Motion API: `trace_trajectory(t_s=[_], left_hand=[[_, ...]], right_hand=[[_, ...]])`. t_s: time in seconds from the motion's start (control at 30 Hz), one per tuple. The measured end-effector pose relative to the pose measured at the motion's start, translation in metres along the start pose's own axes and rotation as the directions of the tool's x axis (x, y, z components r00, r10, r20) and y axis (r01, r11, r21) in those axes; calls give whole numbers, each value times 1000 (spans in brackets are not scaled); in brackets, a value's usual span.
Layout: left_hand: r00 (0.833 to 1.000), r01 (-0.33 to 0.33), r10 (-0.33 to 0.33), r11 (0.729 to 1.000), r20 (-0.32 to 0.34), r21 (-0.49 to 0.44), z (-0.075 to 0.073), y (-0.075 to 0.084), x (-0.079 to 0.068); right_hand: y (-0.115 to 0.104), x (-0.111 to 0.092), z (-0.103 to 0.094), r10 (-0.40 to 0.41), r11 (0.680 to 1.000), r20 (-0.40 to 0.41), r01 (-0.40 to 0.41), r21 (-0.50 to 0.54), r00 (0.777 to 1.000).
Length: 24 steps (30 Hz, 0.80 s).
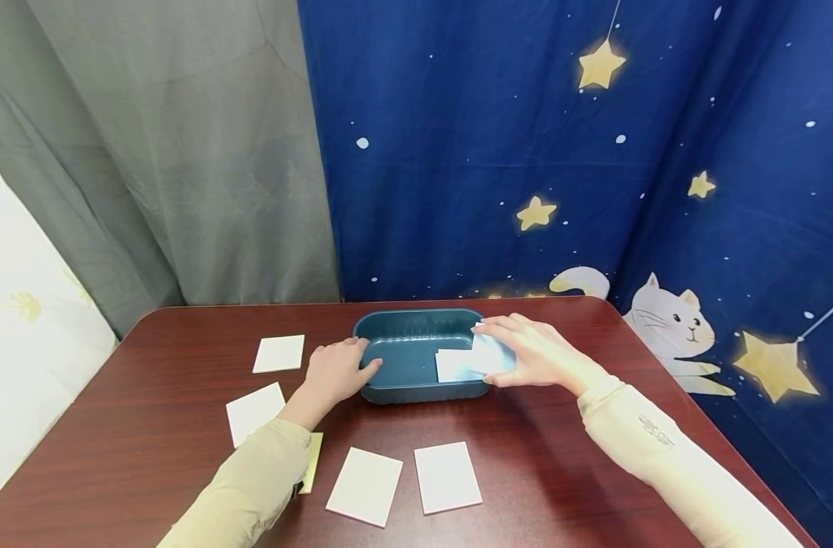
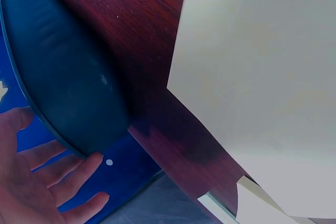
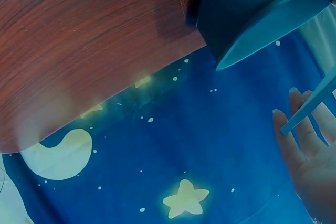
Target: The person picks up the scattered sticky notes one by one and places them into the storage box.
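A dark teal plastic basket (image 1: 403, 393) stands at the table's far edge. My left hand (image 1: 334, 371) rests on its left end with loosely extended fingers; in the left wrist view the fingers (image 2: 73, 179) lie along the rim. Over the basket's right end, my right hand (image 1: 526, 352) pinches a white square note pad (image 1: 488, 354) between thumb and fingers. That pad (image 3: 310, 106) appears as a thin edge in the right wrist view. Beneath it, white note pads (image 1: 452, 367) lie inside the basket, partly covered, so their number cannot be told.
Several square pads lie on the reddish-brown table (image 1: 526, 487): one white pad (image 1: 279, 354) at the left, another white pad (image 1: 255, 412) below it, a yellow pad (image 1: 314, 463) partly under the left sleeve, and two pale pads, one cream (image 1: 365, 487), one white (image 1: 448, 477), in front.
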State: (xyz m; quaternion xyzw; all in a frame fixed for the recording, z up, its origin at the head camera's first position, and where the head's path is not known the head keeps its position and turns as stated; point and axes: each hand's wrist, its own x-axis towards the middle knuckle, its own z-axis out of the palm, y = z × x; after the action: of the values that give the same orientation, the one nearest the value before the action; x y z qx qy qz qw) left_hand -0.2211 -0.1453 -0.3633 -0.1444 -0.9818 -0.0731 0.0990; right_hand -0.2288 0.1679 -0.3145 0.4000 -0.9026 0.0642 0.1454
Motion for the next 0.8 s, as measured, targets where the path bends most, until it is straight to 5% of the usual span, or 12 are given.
trace_trajectory(t_s=[0.8], left_hand=[[1000, 1, -1, 1000, 0, -10, 0, 0, 0]], right_hand=[[0, 26, 12, -5, 1000, 53, 3, 22, 999]])
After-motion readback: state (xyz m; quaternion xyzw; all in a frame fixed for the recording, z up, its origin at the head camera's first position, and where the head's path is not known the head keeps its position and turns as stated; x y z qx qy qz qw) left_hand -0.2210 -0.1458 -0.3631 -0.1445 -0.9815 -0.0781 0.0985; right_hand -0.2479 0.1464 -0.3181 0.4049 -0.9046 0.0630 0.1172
